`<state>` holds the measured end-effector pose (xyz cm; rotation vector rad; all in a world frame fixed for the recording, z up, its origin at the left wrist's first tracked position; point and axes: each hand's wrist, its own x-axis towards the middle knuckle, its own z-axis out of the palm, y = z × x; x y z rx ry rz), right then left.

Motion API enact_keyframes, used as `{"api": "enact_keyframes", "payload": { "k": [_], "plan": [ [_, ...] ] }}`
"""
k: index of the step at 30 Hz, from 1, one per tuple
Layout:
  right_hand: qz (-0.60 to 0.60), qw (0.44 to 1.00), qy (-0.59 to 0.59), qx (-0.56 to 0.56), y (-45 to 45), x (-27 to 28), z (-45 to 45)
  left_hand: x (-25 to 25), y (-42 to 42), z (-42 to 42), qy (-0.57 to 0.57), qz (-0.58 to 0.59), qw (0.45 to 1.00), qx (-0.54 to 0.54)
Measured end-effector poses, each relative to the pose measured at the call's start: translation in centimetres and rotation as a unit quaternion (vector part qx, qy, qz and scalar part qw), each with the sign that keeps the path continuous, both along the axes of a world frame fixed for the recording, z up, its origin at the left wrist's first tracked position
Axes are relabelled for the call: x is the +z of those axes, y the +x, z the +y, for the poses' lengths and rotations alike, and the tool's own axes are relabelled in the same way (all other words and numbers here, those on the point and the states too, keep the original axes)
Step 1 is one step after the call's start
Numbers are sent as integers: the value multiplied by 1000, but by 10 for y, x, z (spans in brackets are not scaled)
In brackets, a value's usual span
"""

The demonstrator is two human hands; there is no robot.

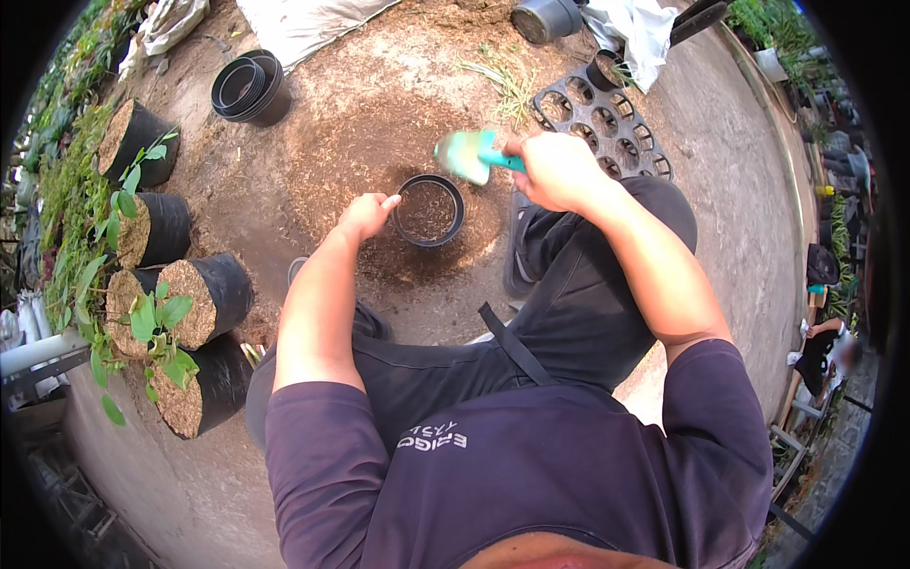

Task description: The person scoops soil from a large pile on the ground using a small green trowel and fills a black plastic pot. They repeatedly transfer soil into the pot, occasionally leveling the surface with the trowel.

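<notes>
My left hand (370,214) pinches the left rim of a round black plastic plant pot (429,240), which stands upright on the soil-strewn ground. Brown soil mix (426,210) shows inside the pot; how deep it goes I cannot tell. In my right hand (558,171) is the handle of a turquoise hand trowel (466,155). Its blade, blurred by motion, is above and to the right of the pot, apart from the rim. Loose brown potting mix (355,149) is spread on the ground around and beyond the pot.
Nested black pots (252,89) stand at the upper left. Several soil-filled black grow bags (226,291), some with leafy plants, line the left side. A black tray with round holes (604,121) lies by my right knee, near cut grass-like leaves (508,82). A person (821,355) sits far right.
</notes>
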<state>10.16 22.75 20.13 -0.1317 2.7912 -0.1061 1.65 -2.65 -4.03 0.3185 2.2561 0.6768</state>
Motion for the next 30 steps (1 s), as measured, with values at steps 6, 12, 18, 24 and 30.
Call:
{"api": "enact_keyframes", "payload": {
  "k": [6, 12, 18, 24, 30],
  "plan": [
    [-8, 998, -55, 1, 0, 7, 9, 5, 2, 3, -9, 19, 1000, -8],
    [45, 995, -50, 76, 12, 5, 2, 13, 5, 6, -20, 42, 999, -13],
    [31, 993, 52, 104, 24, -17, -29, 15, 5, 6, -16, 34, 999, -13],
    [30, 946, 199, 253, 55, -57, -82, 13, 6, 9, 7, 44, 999, -22],
    [2, 935, 208, 287, 59, -79, -91, 15, 8, 26, 19, 32, 999, -10]
  ]
}}
